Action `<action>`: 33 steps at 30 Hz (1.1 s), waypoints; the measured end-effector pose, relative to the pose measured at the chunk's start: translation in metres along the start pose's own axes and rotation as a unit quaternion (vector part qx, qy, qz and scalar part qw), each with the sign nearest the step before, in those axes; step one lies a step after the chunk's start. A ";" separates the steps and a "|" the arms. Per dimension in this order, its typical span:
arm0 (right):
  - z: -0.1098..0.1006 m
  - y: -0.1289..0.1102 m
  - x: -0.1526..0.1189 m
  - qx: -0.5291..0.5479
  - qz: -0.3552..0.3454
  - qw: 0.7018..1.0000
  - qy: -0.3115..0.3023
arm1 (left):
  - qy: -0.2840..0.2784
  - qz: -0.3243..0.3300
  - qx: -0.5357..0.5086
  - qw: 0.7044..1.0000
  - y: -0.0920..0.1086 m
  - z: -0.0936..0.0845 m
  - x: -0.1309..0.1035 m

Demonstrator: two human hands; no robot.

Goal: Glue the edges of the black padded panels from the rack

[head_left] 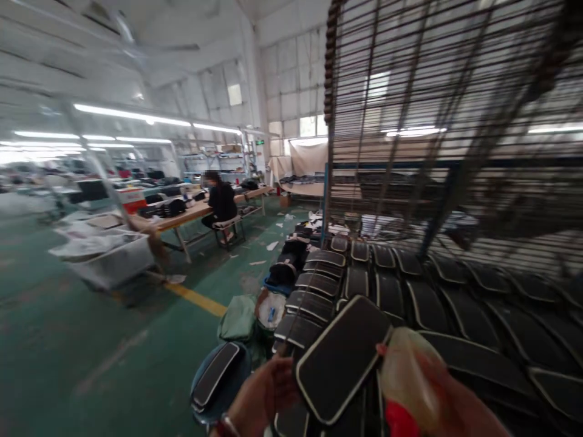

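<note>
Many black panels (410,285) already laid in rows on rack at 3 o'clock. One more panel (341,358) held at 6 o'clock, not yet placed. Left hand (262,394) curled under its edge. Right hand (437,394) blurred; hold cannot be told.

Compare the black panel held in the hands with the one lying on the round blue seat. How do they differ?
The held panel is lifted between the left hand and the right hand; the seat panel lies untouched on the blue seat. The held panel looks wide and tilted; the seat panel looks narrow. Both are black with pale edging.
</note>
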State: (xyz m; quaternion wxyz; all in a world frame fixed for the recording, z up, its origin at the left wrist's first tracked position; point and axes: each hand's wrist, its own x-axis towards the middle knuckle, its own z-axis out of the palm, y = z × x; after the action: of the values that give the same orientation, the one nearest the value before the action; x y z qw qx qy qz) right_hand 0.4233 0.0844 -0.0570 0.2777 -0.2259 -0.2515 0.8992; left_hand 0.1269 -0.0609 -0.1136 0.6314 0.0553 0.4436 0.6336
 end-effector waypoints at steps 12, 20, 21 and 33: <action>0.032 0.005 0.016 -0.087 0.008 0.996 -0.023 | -0.219 -0.012 0.318 0.922 0.070 0.104 -0.012; 0.035 -0.051 -0.027 -0.082 -0.254 0.962 0.062 | -0.278 -0.039 0.357 0.891 0.085 0.088 -0.019; 0.039 -0.060 -0.033 -0.093 -0.292 0.949 0.072 | -0.292 -0.051 0.360 0.885 0.088 0.085 -0.021; 0.060 -0.070 -0.047 -0.217 -0.403 0.886 0.075 | -0.338 -0.108 0.351 0.866 0.097 0.079 -0.026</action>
State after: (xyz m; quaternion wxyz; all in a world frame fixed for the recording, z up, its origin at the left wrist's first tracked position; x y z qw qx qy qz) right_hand 0.4528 0.0860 0.0424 0.5780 -0.2265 -0.4885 0.6132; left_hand 0.1088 -0.0255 0.0072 0.7461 0.4361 0.3995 0.3059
